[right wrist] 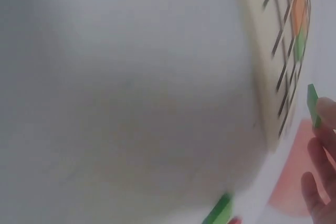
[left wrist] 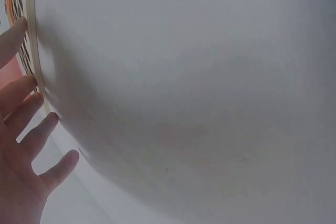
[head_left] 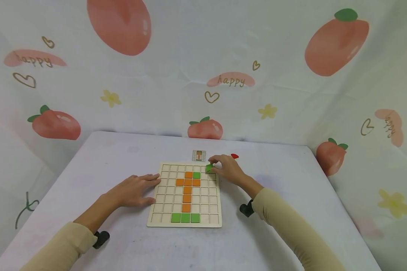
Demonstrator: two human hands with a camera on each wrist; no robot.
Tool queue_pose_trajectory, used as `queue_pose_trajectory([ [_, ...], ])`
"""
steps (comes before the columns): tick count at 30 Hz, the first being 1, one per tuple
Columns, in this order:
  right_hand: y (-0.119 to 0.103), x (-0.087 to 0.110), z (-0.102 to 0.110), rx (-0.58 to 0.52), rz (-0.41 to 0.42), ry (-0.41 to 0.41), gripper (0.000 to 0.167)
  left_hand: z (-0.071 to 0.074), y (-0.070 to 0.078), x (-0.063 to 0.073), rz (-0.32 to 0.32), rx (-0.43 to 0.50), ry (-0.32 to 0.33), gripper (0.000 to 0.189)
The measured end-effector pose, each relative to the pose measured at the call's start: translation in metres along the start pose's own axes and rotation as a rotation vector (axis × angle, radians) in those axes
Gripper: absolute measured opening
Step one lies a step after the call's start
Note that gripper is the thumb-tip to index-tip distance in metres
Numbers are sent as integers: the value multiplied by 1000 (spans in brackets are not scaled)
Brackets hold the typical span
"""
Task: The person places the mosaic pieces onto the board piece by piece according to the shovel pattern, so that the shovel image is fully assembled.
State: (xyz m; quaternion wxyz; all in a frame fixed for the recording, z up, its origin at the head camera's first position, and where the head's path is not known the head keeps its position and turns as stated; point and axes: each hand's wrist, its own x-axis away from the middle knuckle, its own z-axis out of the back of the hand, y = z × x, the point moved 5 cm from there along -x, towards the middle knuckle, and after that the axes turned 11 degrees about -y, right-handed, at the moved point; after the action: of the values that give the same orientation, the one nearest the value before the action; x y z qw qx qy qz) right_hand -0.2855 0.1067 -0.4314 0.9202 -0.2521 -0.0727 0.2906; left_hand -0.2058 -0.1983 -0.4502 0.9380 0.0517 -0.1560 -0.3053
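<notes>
A wooden grid board (head_left: 208,207) lies flat on the table, with orange tiles (head_left: 187,190) set in a cross-like shape. One green tile (head_left: 196,175) sits beside the top orange one, and a row of three green tiles (head_left: 185,218) fills part of the bottom row. My right hand (head_left: 228,169) pinches a green square tile (head_left: 208,168) between thumb and fingers, tilted over the board's far right corner; the right wrist view shows this tile (right wrist: 313,106) edge-on. With fingers spread, my left hand (head_left: 133,191) rests against the board's left edge (left wrist: 32,40).
Just beyond the board lies a small gridded picture card (head_left: 199,156). A red piece (head_left: 234,156) is on the table behind my right hand. Low in the right wrist view another green piece (right wrist: 218,211) shows. A fruit-patterned cloth (head_left: 176,86) hangs behind the table.
</notes>
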Motion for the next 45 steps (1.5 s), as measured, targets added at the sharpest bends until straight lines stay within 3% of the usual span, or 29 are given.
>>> queue_pose_trajectory([
  [7,-22,-20,-14,-47,36,-10,32,1,2,2,-4,8,9,65],
  [15,-34,-30,-35,-68,53,-34,30,1,1,3,18,8,-6,66],
  [35,-35,-41,-42,8,39,-31,29,4,5,3,2,8,-1,65],
  [45,-37,-44,-46,-15,47,-38,31,2,4,2,-6,0,14,64],
])
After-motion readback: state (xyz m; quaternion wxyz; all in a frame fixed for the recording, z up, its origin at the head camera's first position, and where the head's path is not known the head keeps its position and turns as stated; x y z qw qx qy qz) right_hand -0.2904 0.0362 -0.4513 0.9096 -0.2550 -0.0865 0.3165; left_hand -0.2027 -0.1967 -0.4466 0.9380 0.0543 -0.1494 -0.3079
